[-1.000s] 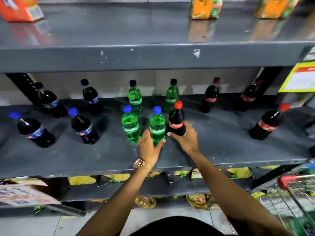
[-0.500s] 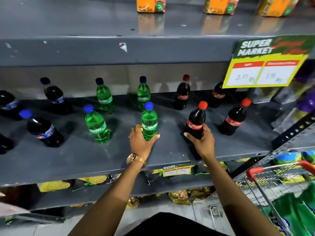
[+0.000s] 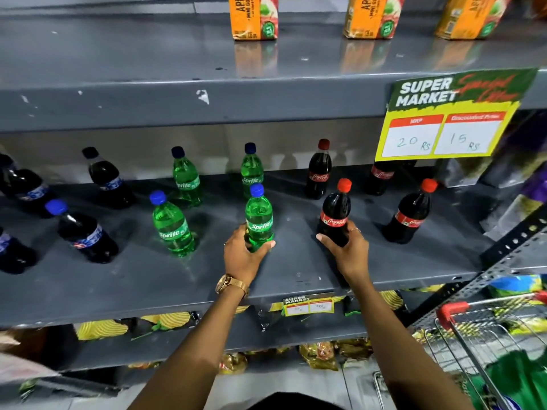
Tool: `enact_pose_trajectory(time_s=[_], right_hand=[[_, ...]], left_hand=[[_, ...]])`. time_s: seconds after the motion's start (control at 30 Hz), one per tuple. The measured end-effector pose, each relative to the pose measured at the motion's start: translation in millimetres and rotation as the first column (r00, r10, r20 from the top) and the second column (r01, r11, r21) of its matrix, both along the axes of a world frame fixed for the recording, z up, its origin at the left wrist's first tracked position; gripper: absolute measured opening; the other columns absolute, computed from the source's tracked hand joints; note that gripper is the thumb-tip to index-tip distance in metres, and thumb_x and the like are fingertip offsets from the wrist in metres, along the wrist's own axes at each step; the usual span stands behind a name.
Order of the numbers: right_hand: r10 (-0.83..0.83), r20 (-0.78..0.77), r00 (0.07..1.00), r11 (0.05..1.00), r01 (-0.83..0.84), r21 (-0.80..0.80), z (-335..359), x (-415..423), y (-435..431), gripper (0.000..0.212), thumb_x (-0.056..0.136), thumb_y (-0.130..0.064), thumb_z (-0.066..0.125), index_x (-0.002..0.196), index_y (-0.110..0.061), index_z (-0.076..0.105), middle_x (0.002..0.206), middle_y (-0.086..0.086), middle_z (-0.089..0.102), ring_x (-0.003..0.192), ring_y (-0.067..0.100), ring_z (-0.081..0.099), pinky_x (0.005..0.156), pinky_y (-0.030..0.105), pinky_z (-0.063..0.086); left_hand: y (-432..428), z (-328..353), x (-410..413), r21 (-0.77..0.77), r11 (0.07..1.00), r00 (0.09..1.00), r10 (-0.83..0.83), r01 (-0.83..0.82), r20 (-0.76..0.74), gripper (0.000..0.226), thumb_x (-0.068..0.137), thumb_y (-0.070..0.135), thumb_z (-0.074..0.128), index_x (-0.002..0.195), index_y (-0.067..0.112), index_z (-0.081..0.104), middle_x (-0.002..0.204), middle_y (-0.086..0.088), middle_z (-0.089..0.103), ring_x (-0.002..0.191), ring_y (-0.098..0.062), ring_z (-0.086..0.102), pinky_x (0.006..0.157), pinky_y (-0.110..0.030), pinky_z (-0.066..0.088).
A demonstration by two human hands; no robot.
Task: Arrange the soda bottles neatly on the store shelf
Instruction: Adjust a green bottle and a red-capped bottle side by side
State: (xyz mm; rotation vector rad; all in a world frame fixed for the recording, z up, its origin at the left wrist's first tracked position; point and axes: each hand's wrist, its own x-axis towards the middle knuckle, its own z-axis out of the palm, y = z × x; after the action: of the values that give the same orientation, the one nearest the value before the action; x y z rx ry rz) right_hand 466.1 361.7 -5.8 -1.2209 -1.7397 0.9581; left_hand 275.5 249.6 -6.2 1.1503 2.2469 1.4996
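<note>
On the grey middle shelf [image 3: 148,279] my left hand [image 3: 244,255] grips the base of a green Sprite bottle [image 3: 259,217] with a blue cap. My right hand [image 3: 344,250] holds a dark Coca-Cola bottle [image 3: 336,213] with a red cap, standing upright to the right of it. Another front Sprite bottle [image 3: 171,224] stands to the left, two more Sprite bottles [image 3: 186,177] at the back. A front Coca-Cola bottle [image 3: 410,216] stands to the right, another cola [image 3: 319,170] behind. Several dark blue-label bottles [image 3: 85,232] fill the left part.
Orange juice cartons [image 3: 254,17] stand on the upper shelf. A yellow price sign [image 3: 444,134] hangs from its edge at the right. A wire shopping cart with a red handle [image 3: 453,310] is at the lower right. Snack packets [image 3: 100,329] lie on the lower shelf.
My right hand has slid the Coca-Cola bottle to the right, away from the Sprite bottle. The left hand stays on the Sprite bottle. The view has shifted right.
</note>
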Motion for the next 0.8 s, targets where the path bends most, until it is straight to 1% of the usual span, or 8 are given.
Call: enact_pose_trajectory(time_s=[0.13, 0.27, 0.37, 0.43, 0.47, 0.57, 0.7, 0.8], right_hand=[[0.014, -0.002, 1.0, 1.0, -0.014, 0.011, 0.9, 1.2, -0.6, 0.056, 0.071, -0.027, 0.081, 0.119, -0.01, 0.058, 0.115, 0.012, 0.068, 0.106, 0.023, 0.062, 0.086, 0.027, 0.045], [0.018, -0.015, 1.0, 1.0, -0.018, 0.003, 0.0, 1.7, -1.9, 0.058, 0.073, -0.025, 0.08, 0.123, -0.011, 0.054, 0.119, 0.012, 0.066, 0.108, 0.022, 0.06, 0.089, 0.028, 0.044], [0.014, -0.025, 1.0, 1.0, -0.013, 0.001, -0.5, 1.6, -3.1, 0.055, 0.074, -0.024, 0.079, 0.122, -0.011, 0.055, 0.116, 0.01, 0.066, 0.104, 0.018, 0.059, 0.091, 0.031, 0.047], [0.008, -0.031, 0.999, 1.0, -0.008, 0.001, -1.7, 1.2, -2.7, 0.052, 0.073, -0.024, 0.079, 0.119, -0.011, 0.057, 0.113, 0.011, 0.068, 0.104, 0.02, 0.062, 0.089, 0.031, 0.048], [0.007, -0.026, 1.0, 1.0, -0.007, 0.001, -2.2, 1.2, -2.4, 0.051, 0.073, -0.024, 0.079, 0.118, -0.011, 0.057, 0.112, 0.011, 0.069, 0.103, 0.02, 0.063, 0.087, 0.029, 0.047], [0.011, -0.017, 1.0, 1.0, -0.011, -0.005, -2.0, 1.2, -2.2, 0.051, 0.074, -0.023, 0.078, 0.119, -0.009, 0.057, 0.111, 0.011, 0.068, 0.099, 0.016, 0.06, 0.084, 0.026, 0.044], [0.017, -0.026, 1.0, 1.0, -0.017, -0.017, -2.7, 0.8, -2.4, 0.049, 0.075, -0.021, 0.078, 0.118, -0.009, 0.057, 0.109, 0.01, 0.067, 0.1, 0.019, 0.062, 0.084, 0.026, 0.045], [0.016, -0.027, 1.0, 1.0, -0.017, -0.008, -1.5, 0.7, -3.0, 0.05, 0.075, -0.02, 0.078, 0.119, -0.007, 0.057, 0.112, 0.012, 0.067, 0.102, 0.021, 0.062, 0.087, 0.029, 0.047]], left_hand=[[0.5, -1.9, -0.5, 0.01, 1.0, 1.0, 0.001, -0.001, -0.001, 0.048, 0.061, 0.036, 0.082, 0.1, 0.017, 0.061, 0.08, 0.006, 0.065, 0.063, -0.009, 0.056, 0.059, -0.012, 0.042], [0.1, -3.6, -1.4, 0.014, 1.0, 1.0, -0.006, 0.006, -0.001, 0.049, 0.06, 0.038, 0.082, 0.099, 0.017, 0.062, 0.077, 0.007, 0.064, 0.061, -0.003, 0.055, 0.059, -0.012, 0.042], [-0.3, -3.9, -1.2, 0.02, 1.0, 1.0, 0.0, 0.0, -0.008, 0.047, 0.061, 0.035, 0.083, 0.098, 0.016, 0.062, 0.077, 0.006, 0.064, 0.061, -0.005, 0.054, 0.06, -0.017, 0.043], [-0.7, -4.4, -1.5, 0.033, 0.999, 1.0, 0.002, -0.001, -0.023, 0.046, 0.059, 0.037, 0.082, 0.096, 0.017, 0.062, 0.076, 0.006, 0.064, 0.059, -0.002, 0.053, 0.059, -0.016, 0.043], [-0.3, -4.6, -1.5, 0.036, 0.999, 1.0, 0.003, -0.002, -0.026, 0.046, 0.059, 0.035, 0.083, 0.095, 0.017, 0.062, 0.076, 0.004, 0.065, 0.059, -0.003, 0.053, 0.058, -0.016, 0.042], [-0.2, -4.7, -1.5, 0.037, 0.999, 1.0, 0.01, -0.009, -0.028, 0.046, 0.059, 0.037, 0.083, 0.095, 0.017, 0.063, 0.075, 0.004, 0.066, 0.06, -0.01, 0.055, 0.059, -0.021, 0.045], [-0.6, -5.5, -2.0, 0.029, 1.0, 0.999, 0.011, -0.009, -0.037, 0.047, 0.056, 0.044, 0.077, 0.093, 0.019, 0.065, 0.071, 0.005, 0.066, 0.058, -0.008, 0.056, 0.058, -0.02, 0.046], [-0.8, -4.7, -1.6, 0.019, 1.0, 0.999, 0.012, -0.011, -0.031, 0.043, 0.057, 0.042, 0.08, 0.092, 0.02, 0.067, 0.072, 0.003, 0.069, 0.061, -0.013, 0.06, 0.062, -0.025, 0.051]])
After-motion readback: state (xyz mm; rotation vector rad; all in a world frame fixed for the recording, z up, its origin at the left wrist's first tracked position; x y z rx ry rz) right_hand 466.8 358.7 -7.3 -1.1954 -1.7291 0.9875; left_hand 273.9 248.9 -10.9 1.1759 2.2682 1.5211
